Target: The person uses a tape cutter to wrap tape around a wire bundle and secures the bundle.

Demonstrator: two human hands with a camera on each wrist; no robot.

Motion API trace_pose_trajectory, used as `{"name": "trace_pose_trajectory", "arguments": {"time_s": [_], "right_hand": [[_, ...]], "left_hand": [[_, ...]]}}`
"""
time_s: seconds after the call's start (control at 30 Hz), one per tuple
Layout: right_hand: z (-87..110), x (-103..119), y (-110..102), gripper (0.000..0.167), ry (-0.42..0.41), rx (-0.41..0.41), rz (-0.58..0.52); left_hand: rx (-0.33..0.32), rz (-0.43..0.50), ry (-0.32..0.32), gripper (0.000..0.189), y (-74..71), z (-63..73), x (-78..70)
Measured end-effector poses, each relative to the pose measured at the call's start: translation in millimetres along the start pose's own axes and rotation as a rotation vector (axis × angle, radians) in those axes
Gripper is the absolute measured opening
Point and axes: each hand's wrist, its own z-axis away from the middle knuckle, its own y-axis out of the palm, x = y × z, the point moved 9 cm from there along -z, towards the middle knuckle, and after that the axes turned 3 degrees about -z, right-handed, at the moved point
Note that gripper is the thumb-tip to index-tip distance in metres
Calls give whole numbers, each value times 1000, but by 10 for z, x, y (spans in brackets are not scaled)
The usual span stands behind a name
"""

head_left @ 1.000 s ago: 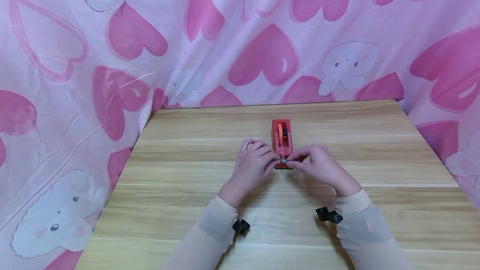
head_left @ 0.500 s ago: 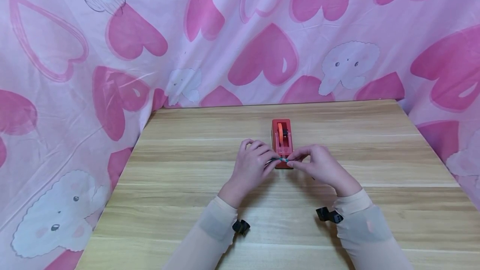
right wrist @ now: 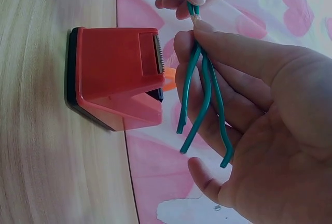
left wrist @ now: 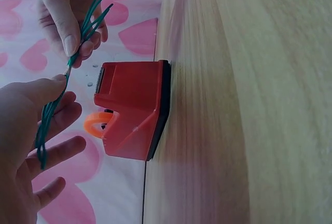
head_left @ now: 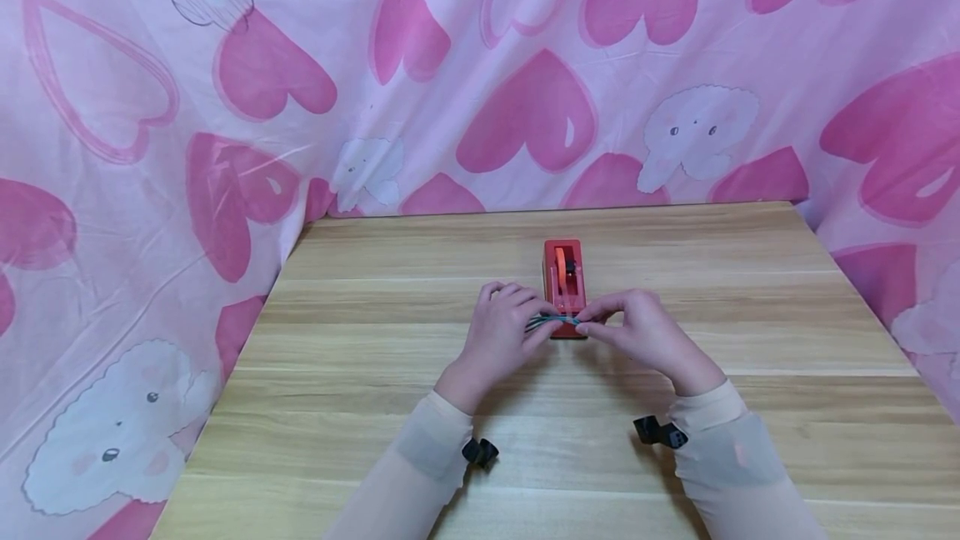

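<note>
Several thin green wires [right wrist: 207,95], gathered in a bundle, are held level between both hands just in front of a red tape dispenser [head_left: 552,294]. My left hand [head_left: 497,336] pinches one side of the bundle between thumb and index finger, its other fingers spread. The thumb and fingertips of my right hand [head_left: 641,332] pinch the other side, a short gap away. A pale band [left wrist: 67,70] shows on the bundle in that gap. Loose wire ends fan out past both pinches, across each palm in the wrist views.
The dispenser stands on a wood-grain table [head_left: 360,407], its toothed cutting edge [right wrist: 158,53] toward the hands and an orange tape roll [left wrist: 97,124] inside. A pink heart-print curtain [head_left: 420,123] hangs behind the table and along its sides. Black wrist cameras [head_left: 660,432] sit under both forearms.
More of the green wire ends show beside the left thumb than a second ago, when only a short bit showed between the fingertips. Hands and dispenser stay nearly in place.
</note>
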Motion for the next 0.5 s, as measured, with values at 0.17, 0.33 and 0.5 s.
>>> {"name": "trace_pose_trajectory", "arguments": {"time_s": [0.17, 0.33, 0.5], "right_hand": [[-2, -1, -9, 6, -5, -11, 10], [-4, 1, -13, 6, -15, -15, 17], [-5, -4, -21, 4, -17, -22, 18]], "left_hand": [[22, 63, -25, 23, 38, -4, 34], [65, 115, -57, 24, 78, -2, 67], [113, 122, -67, 26, 133, -1, 80]]}}
